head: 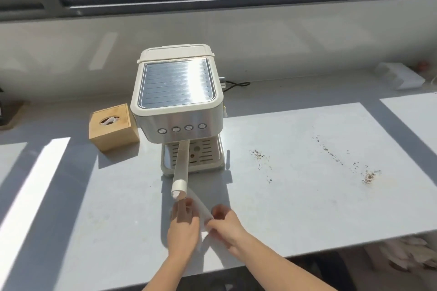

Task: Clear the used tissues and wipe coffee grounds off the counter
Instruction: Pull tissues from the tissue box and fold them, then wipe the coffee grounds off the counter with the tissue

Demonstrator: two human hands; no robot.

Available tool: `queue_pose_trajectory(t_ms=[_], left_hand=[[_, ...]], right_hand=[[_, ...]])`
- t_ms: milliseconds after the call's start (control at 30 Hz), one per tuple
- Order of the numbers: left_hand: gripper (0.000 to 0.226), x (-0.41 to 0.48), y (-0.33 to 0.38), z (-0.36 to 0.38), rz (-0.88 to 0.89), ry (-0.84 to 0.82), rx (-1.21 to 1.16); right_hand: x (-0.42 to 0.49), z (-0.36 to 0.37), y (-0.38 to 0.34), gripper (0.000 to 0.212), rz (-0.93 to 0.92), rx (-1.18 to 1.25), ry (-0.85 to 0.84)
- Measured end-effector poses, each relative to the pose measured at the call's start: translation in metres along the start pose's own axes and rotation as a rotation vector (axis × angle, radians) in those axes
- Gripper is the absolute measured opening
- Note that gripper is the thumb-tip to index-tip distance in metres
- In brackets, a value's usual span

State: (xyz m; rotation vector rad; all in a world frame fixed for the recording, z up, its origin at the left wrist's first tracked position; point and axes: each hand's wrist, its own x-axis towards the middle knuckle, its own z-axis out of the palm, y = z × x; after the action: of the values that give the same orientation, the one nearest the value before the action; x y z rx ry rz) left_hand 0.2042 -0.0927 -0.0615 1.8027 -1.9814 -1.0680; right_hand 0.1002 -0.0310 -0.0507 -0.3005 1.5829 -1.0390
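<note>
A white tissue (200, 211) is pinched between the curled fingers of the left hand (182, 228) and right hand (227, 227), held close together over the counter (94, 196).

Kitchen: espresso machine (177, 101) on counter (94, 196)

Your left hand (183, 227) and right hand (227, 227) are down at the near edge of the counter (295, 208), holding a white tissue (203, 211) between them, just in front of the coffee machine (177, 92) and its handle (181, 168). A wooden tissue box (113, 127) sits left of the machine. Over on the right, coffee grounds (369, 176) are scattered in a few patches, well apart from your hands.
</note>
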Motion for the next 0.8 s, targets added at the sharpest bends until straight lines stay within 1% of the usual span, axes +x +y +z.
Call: queue_pose_trajectory(t_ms=[67, 100, 133, 200, 267, 333, 367, 400, 433, 467, 500, 533, 600, 667, 700, 733, 767, 800], left_hand=[[0.032, 0.002, -0.009, 0.003, 0.021, 0.009, 0.042], [0.029, 0.003, -0.014, 0.003, 0.088, 0.046, 0.064], [0.026, 0.005, -0.017, 0.0, 0.182, 0.06, 0.105], [0.025, 0.013, -0.027, -0.008, 0.298, 0.081, 0.159], [0.023, 0.029, -0.03, -0.024, 0.275, 0.112, 0.119], [0.024, 0.048, -0.042, -0.041, 0.243, 0.136, 0.162], [0.032, 0.057, -0.053, -0.046, 0.232, 0.137, 0.218], [0.044, 0.061, -0.064, -0.052, 0.211, 0.143, 0.219], [0.051, 0.062, -0.071, -0.057, 0.18, 0.157, 0.176], [0.053, 0.065, -0.076, -0.06, 0.156, 0.169, 0.147], [0.052, 0.07, -0.077, -0.061, 0.146, 0.189, 0.17], [0.052, 0.075, -0.076, -0.058, 0.145, 0.202, 0.261], [0.054, 0.09, -0.07, -0.049, 0.163, 0.204, 0.414], [0.06, 0.09, -0.05, -0.033, 0.158, 0.147, 0.436], [0.063, 0.081, -0.039, -0.021, 0.158, 0.127, 0.411], [0.061, 0.071, -0.034, -0.007, 0.16, 0.118, 0.358], [0.053, 0.057, -0.029, 0.002, 0.199, 0.101, 0.325], [0.047, 0.042, -0.026, 0.008, 0.238, 0.066, 0.366]], right_hand=[[0.002, 0.016, 0.001, 0.023, 0.007, 0.004, -0.077], [0.004, 0.02, -0.001, 0.021, -0.003, -0.054, -0.1], [0.007, 0.021, -0.004, 0.018, -0.027, -0.147, -0.112], [0.013, 0.017, -0.007, 0.016, -0.144, -0.371, -0.098], [0.018, 0.004, -0.011, 0.017, -0.332, -0.605, -0.017], [0.024, -0.012, -0.011, 0.02, -0.543, -0.807, 0.101], [0.026, -0.022, -0.008, 0.025, -0.643, -0.923, 0.146], [0.028, -0.033, -0.001, 0.031, -0.729, -1.053, 0.176], [0.031, -0.044, 0.007, 0.038, -0.784, -1.188, 0.187], [0.032, -0.054, 0.015, 0.044, -0.808, -1.309, 0.182], [0.033, -0.061, 0.022, 0.049, -0.81, -1.399, 0.171], [0.034, -0.065, 0.026, 0.052, -0.807, -1.458, 0.159], [0.037, -0.067, 0.029, 0.055, -0.803, -1.493, 0.141], [0.038, -0.065, 0.027, 0.055, -0.8, -1.475, 0.13], [0.038, -0.065, 0.026, 0.054, -0.8, -1.459, 0.122], [0.037, -0.065, 0.027, 0.054, -0.795, -1.437, 0.108], [0.036, -0.065, 0.028, 0.054, -0.783, -1.414, 0.098], [0.037, -0.066, 0.028, 0.055, -0.768, -1.395, 0.094]])
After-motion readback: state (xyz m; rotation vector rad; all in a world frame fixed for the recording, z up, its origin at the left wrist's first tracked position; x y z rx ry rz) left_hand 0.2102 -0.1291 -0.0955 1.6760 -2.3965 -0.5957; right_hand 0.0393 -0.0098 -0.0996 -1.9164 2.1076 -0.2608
